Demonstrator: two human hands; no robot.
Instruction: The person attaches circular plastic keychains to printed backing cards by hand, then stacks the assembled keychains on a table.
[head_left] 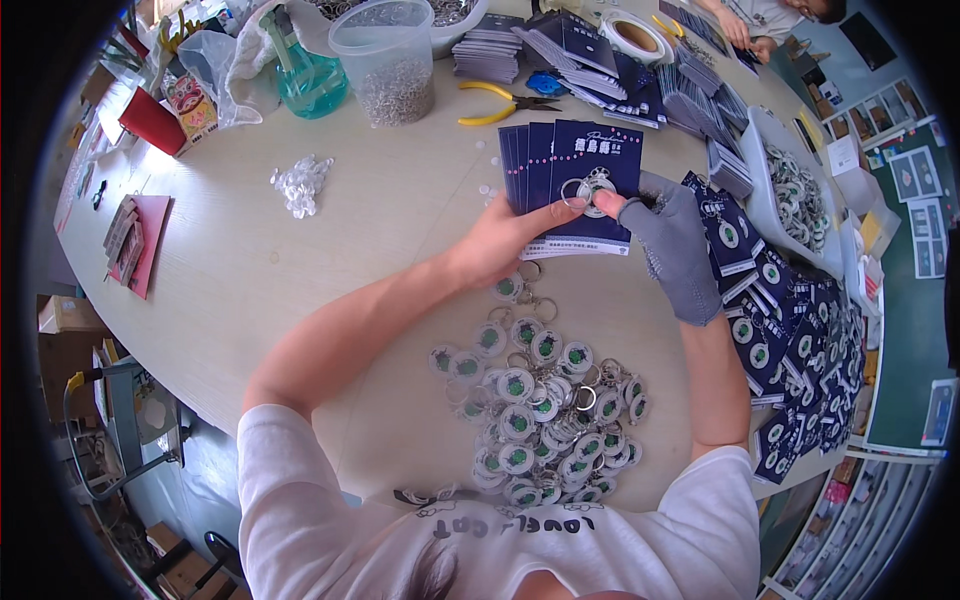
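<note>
My left hand [500, 240], bare, is closed on a fan of navy cards [570, 155] above the middle of the table. On the front card lies a round keychain [598, 181] with a metal ring, and my left thumb reaches to that ring. My right hand [675, 250], in a grey fingerless glove, is closed at the card's right edge, its thumb pressed on the keychain; its other fingers are partly hidden. Below the cards spreads a heap of round keychains [545, 405] with green designs. Right of my gloved hand lie many navy cards with keychains attached [790, 335].
Along the far side stand a green spray bottle [308, 75], a tub of metal rings [390, 80], yellow-handled pliers [505, 103] and stacked cards [580, 55]. Small clear pieces [300, 187] lie left. At right is a white bin of metal parts [800, 195]. A co-worker's hands [745, 35] show far right.
</note>
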